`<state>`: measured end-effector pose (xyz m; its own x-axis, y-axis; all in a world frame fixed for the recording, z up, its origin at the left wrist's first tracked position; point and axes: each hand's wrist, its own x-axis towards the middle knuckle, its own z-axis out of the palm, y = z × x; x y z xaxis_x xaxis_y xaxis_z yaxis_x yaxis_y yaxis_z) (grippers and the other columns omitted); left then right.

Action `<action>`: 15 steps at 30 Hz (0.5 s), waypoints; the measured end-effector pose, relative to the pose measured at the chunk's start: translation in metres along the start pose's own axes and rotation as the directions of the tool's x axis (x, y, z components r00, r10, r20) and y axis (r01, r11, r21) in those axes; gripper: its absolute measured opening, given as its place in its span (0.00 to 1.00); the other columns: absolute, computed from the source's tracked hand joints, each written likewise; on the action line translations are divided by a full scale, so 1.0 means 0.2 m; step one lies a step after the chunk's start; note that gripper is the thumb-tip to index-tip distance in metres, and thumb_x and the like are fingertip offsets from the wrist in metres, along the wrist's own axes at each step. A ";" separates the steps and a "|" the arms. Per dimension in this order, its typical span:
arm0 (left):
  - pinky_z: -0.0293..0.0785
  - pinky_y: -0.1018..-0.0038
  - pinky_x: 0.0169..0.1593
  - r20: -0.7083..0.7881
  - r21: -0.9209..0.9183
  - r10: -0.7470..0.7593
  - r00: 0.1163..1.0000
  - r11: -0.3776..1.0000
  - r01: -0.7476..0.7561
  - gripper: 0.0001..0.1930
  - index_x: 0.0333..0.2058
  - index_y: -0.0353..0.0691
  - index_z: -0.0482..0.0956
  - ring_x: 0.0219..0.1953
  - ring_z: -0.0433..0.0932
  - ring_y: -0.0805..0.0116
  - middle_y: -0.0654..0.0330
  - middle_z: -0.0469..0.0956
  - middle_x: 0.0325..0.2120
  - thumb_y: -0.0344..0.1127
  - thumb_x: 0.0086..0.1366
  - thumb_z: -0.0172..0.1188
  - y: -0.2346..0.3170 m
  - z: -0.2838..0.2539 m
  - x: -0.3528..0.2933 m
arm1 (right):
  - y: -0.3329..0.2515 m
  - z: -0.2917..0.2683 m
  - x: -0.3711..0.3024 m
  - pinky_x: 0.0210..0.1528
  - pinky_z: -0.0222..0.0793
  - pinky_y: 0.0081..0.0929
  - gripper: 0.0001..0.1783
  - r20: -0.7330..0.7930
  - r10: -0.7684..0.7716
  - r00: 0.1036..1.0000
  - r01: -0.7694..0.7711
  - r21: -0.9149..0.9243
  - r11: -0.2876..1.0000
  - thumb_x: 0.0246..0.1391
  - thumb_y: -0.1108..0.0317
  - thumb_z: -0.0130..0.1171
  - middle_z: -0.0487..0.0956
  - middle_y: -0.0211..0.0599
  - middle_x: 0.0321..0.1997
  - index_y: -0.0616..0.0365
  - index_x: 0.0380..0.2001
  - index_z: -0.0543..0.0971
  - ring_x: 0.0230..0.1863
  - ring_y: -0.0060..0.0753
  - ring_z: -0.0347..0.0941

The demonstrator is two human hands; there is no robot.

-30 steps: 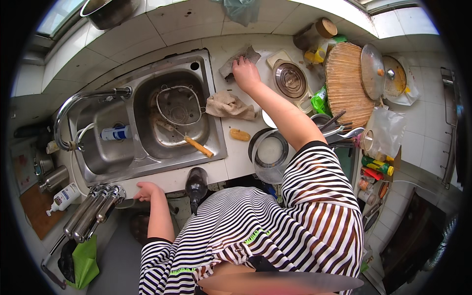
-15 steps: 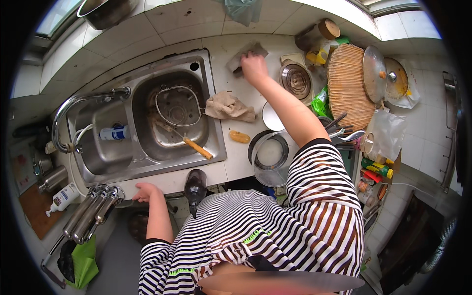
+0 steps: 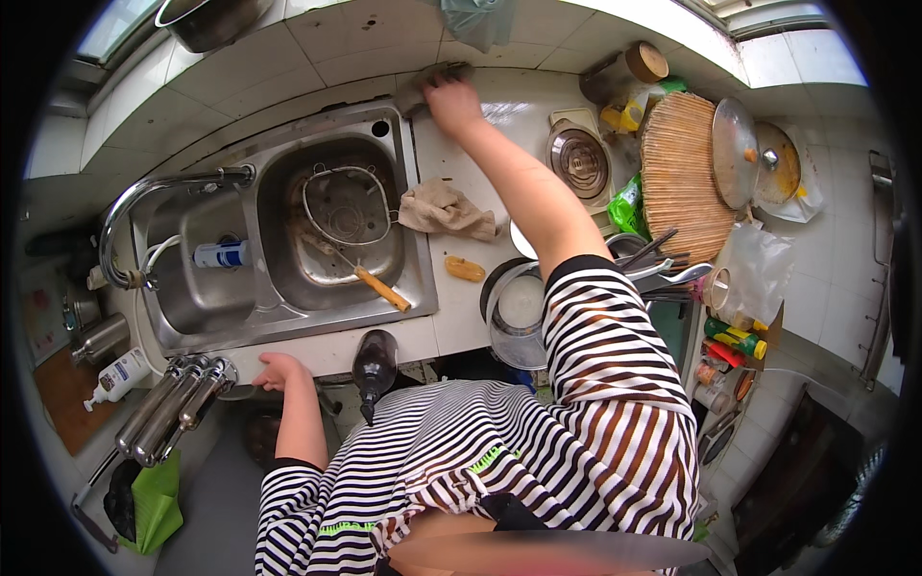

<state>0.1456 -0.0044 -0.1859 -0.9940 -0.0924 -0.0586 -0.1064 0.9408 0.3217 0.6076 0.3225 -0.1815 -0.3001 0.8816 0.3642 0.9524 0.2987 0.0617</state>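
Note:
My right hand is pressed down on a grey cloth at the back of the white counter, close to the tiled wall and the sink's far right corner. The cloth shows on both sides of the fingers. At the counter's front edge rests my left hand, its fingers stretched out and holding nothing. A beige rag lies crumpled beside the sink rim, with a yellowish oval thing nearer to me.
The double steel sink holds a wire strainer, a wooden-handled tool and a blue-and-white bottle. A dark bottle stands at the front edge. To the right are a glass-topped lid, pots and a slatted round mat.
My right hand has slid left and farther back with the grey cloth, toward the wall and sink corner. The left hand stays at the counter edge.

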 end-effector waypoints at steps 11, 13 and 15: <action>0.69 0.48 0.56 0.068 -0.002 -0.033 0.997 0.999 0.033 0.41 0.69 0.38 0.42 0.56 0.71 0.38 0.40 0.63 0.60 0.54 0.66 0.44 0.03 -0.06 -0.06 | 0.56 -0.10 -0.01 0.42 0.73 0.46 0.15 0.303 0.748 0.591 -0.608 -0.442 0.659 0.60 0.63 0.50 0.85 0.35 0.43 0.49 0.41 0.85 0.44 0.42 0.82; 0.69 0.48 0.56 0.054 0.009 -0.048 0.997 0.999 0.048 0.41 0.69 0.38 0.42 0.56 0.71 0.38 0.40 0.63 0.60 0.54 0.66 0.44 -0.01 -0.08 -0.04 | 0.31 -0.12 0.12 0.39 0.74 0.46 0.14 0.392 0.694 0.604 -0.573 -0.391 0.720 0.59 0.64 0.51 0.85 0.33 0.41 0.46 0.40 0.85 0.43 0.43 0.82; 0.69 0.48 0.56 0.038 0.002 -0.040 0.998 0.999 0.040 0.41 0.70 0.37 0.42 0.55 0.71 0.39 0.40 0.63 0.60 0.54 0.66 0.44 -0.01 -0.05 -0.03 | 0.07 -0.05 0.19 0.33 0.73 0.40 0.12 0.354 0.576 0.737 -0.500 -0.289 0.816 0.56 0.65 0.53 0.86 0.33 0.38 0.43 0.33 0.86 0.40 0.38 0.83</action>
<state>0.1515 -0.0080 -0.1768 -0.9872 -0.1176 -0.1075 -0.1461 0.9371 0.3169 0.6096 0.3555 -0.1568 0.3084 0.9509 -0.0252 0.9433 -0.3023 0.1374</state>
